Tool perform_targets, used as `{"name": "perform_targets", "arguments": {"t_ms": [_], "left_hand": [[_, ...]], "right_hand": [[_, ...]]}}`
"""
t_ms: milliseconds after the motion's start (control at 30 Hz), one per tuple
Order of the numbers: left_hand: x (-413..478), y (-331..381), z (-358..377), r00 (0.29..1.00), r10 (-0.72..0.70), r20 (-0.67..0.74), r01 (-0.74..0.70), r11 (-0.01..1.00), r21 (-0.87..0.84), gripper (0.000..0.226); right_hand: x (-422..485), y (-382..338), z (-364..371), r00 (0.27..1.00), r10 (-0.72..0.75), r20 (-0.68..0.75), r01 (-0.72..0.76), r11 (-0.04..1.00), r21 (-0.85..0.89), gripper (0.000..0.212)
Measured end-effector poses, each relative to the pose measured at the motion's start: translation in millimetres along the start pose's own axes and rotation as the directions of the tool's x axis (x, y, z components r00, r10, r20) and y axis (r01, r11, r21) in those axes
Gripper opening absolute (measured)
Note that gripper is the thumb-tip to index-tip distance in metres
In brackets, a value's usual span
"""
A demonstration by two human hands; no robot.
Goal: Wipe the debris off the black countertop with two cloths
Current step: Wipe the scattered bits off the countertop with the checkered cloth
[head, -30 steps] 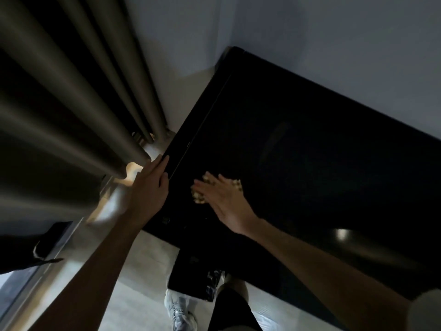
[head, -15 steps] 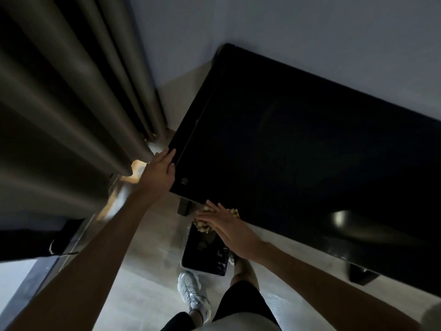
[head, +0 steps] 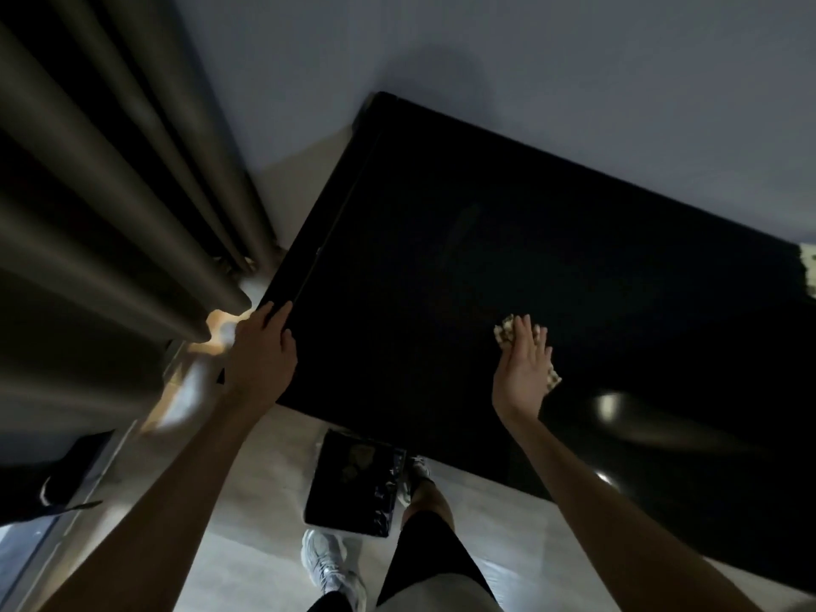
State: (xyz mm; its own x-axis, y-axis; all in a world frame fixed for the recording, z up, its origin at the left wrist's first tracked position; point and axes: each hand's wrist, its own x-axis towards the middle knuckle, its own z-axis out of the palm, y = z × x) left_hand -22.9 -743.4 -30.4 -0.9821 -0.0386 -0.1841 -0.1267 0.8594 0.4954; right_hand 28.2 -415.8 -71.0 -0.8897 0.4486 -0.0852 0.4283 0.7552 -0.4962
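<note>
Head view, steeply downward over countertop (head: 485, 267).

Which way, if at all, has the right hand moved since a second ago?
Yes. The right hand and cloth slid rightward, away from the countertop's near-left corner.

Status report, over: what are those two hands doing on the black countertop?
Left hand rests on countertop corner, open. Right hand presses checkered cloth flat. Second cloth lies far right. Nothing seen blocking the wipe.
</note>
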Motion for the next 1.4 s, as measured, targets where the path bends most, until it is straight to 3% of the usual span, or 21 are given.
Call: {"name": "perform_targets", "arguments": {"t_ms": [300,400,500,600,700,800,967,1033,1100,1167,1233,1300,1400], "left_hand": [[16,3,7,0.991,0.031,-0.129,0.007,0.959,0.284,0.038],[20,-1,8,0.994,-0.004,-0.106,0.034,0.959,0.281,0.051],[14,0,5,0.984,0.076,-0.159,-0.027,0.956,0.291,0.037],[8,-3,2,0.979,0.102,-0.179,-0.065,0.977,0.202,0.036],[7,-16,-2,0.992,0.038,-0.121,-0.032,0.998,0.049,0.042],[0,-30,-13,0.995,0.097,-0.036,-0.1,0.992,-0.074,0.046],[-26,-53,-23,0.999,0.027,-0.036,-0.031,0.993,-0.115,0.048],[-34,-58,-25,0.998,0.003,-0.058,-0.01,0.993,-0.115,0.046],[-39,-62,-27,0.999,-0.024,-0.03,0.02,0.993,-0.116,0.045],[-40,-68,-27,1.0,-0.009,0.021,0.012,0.993,-0.116,0.043],[-41,-78,-24,0.999,0.021,0.033,-0.016,0.99,-0.14,0.04],[-44,-84,-23,0.998,0.049,0.034,-0.044,0.99,-0.136,0.038],[-53,-88,-22,0.993,0.109,0.045,-0.105,0.991,-0.081,0.054]], "right_hand": [[214,-60,25,0.995,-0.095,0.014,0.096,0.994,-0.056,0.047],[240,-81,37,0.974,-0.221,0.042,0.224,0.973,-0.064,0.046],[231,-85,42,0.937,-0.345,0.045,0.347,0.937,-0.036,0.044],[183,-86,46,0.858,-0.5,0.116,0.503,0.864,-0.001,0.049],[105,-96,57,0.759,-0.614,0.215,0.621,0.783,0.042,0.048],[24,-104,70,0.632,-0.716,0.298,0.727,0.68,0.092,0.053],[-82,-106,80,0.437,-0.817,0.377,0.806,0.541,0.239,0.057],[-96,-105,77,0.405,-0.821,0.401,0.776,0.541,0.325,0.054],[-98,-109,61,0.483,-0.785,0.388,0.656,0.618,0.433,0.051],[-87,-115,44,0.612,-0.734,0.293,0.575,0.668,0.472,0.05],[-63,-117,39,0.718,-0.663,0.211,0.553,0.727,0.407,0.049],[-35,-120,47,0.817,-0.531,0.225,0.461,0.835,0.301,0.045],[-16,-137,76,0.885,-0.411,0.216,0.385,0.91,0.156,0.049]]}}
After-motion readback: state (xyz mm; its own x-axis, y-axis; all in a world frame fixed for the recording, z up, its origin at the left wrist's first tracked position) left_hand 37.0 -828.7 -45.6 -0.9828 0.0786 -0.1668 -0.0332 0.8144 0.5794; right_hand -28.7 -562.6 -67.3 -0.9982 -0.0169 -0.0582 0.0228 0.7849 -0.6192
